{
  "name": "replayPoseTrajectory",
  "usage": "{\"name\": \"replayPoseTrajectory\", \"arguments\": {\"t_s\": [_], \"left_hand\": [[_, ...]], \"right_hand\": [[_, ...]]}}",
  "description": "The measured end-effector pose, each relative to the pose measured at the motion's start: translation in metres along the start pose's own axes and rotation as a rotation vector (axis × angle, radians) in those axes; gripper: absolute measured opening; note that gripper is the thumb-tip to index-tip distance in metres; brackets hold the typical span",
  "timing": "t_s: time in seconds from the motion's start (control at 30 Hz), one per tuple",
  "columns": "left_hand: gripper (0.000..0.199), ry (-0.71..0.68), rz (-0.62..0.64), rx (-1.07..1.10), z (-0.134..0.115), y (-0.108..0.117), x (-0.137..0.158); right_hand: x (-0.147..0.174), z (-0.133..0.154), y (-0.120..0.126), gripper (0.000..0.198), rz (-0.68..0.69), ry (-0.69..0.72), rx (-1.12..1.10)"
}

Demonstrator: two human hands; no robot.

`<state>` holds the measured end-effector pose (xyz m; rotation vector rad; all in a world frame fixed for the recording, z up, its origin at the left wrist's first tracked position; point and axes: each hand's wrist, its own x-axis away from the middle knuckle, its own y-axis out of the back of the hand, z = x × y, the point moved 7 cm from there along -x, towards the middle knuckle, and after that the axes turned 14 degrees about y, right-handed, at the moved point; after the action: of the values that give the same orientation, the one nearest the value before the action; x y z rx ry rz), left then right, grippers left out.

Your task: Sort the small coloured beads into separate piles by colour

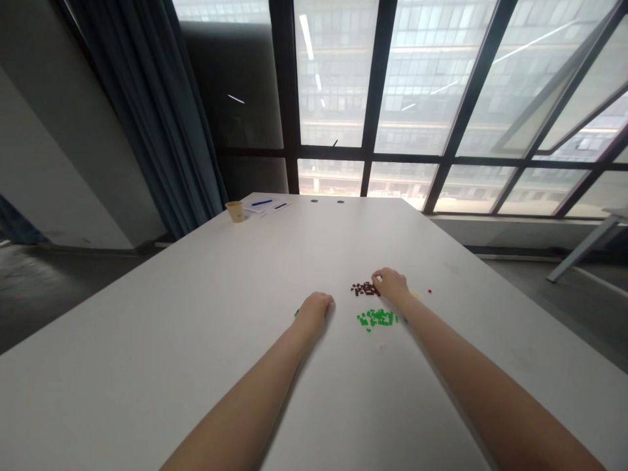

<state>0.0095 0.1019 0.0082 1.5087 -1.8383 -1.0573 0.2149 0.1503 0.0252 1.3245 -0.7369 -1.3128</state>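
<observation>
My right hand (391,284) is at the right edge of a cluster of small dark brown pieces (363,288). Its thumb and fingertips come together in a pinch; whatever lies between them is too small to make out. To its left, my left hand (316,307) rests low over the table with fingers curled, their contents hidden. A small green piece (296,313) peeks out beside that hand's left side. Small bright green pieces (377,318) lie in a loose patch nearer to me, between my forearms. Yellow bits (415,294) show just beyond my right wrist.
A tiny red piece (430,291) lies right of my right hand. Far left on the white table (235,281) stand a paper cup (235,211) and papers (275,207) with a blue pen (261,203). Two round dark discs (314,201) sit near the far edge.
</observation>
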Motion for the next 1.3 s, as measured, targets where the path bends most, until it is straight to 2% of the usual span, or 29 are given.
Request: {"name": "replayPoseTrajectory", "arguments": {"t_s": [0.1,0.27,0.37,0.47,0.6,0.8,0.93,1.13,1.3], "left_hand": [[0.021,-0.044,-0.063,-0.083,-0.002,0.002,-0.002],[0.023,-0.046,-0.073,-0.036,0.002,0.001,-0.004],[0.029,-0.028,-0.129,0.115,0.005,0.005,-0.004],[0.027,0.049,-0.146,0.392,0.008,0.009,-0.002],[0.018,0.148,-0.052,0.794,0.003,0.01,0.003],[0.036,0.273,0.118,1.238,-0.009,-0.003,0.013],[0.041,0.32,0.19,1.338,-0.014,-0.012,0.019],[0.037,0.38,0.25,1.366,-0.021,-0.014,0.024],[0.036,0.438,0.337,1.487,-0.024,-0.018,0.025]], "right_hand": [[0.008,-0.002,0.013,0.024,-0.041,-0.012,-0.037],[0.039,0.003,0.028,0.025,-0.143,0.026,-0.179],[0.059,0.009,0.029,0.026,-0.193,0.072,-0.276],[0.069,0.017,0.029,0.025,-0.231,0.123,-0.314],[0.071,0.035,0.028,0.022,-0.236,0.207,-0.377],[0.078,0.063,0.028,0.017,-0.181,0.305,-0.475],[0.081,0.07,0.029,0.016,-0.162,0.331,-0.468],[0.082,0.075,0.032,0.016,-0.169,0.348,-0.485],[0.083,0.077,0.031,0.015,-0.156,0.356,-0.495]]}}
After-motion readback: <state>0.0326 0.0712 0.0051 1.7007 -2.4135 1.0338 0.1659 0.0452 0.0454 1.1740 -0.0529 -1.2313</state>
